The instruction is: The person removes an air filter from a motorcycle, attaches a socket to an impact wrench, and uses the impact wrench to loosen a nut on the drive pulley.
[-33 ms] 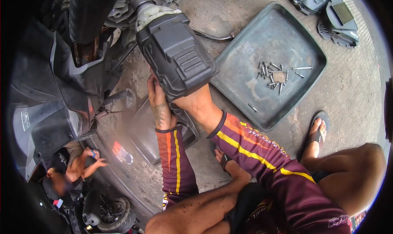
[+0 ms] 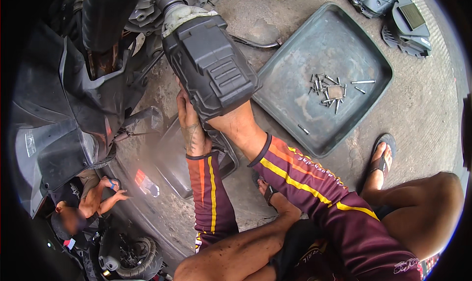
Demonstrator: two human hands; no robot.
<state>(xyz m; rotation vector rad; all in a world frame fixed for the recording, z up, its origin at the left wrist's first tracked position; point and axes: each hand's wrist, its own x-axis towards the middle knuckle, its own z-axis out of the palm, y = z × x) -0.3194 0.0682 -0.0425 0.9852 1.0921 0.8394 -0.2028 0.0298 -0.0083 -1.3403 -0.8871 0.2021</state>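
Observation:
A black cordless impact wrench (image 2: 214, 67) points up and left, its nose wrapped in pale, worn cloth or tape. Its front end is against the metal engine parts (image 2: 142, 17) of a motorcycle. From below, my right hand (image 2: 231, 117) reaches under the wrench's battery end and is closed on the tool; the fingers are hidden behind it. Close along the wrench's left side is my left hand (image 2: 188, 111), its fingers bent up against the tool and partly covered by it. The fastener at the wrench's tip cannot be made out.
A grey tray (image 2: 282, 59) holds several loose bolts (image 2: 329, 91) and a small tan piece. Black covers (image 2: 405, 25) lie at the far right. Dark motorcycle fairing (image 2: 44, 118) fills the left. Below my hands sits another pan (image 2: 172, 168). A person (image 2: 78, 202) crouches lower left.

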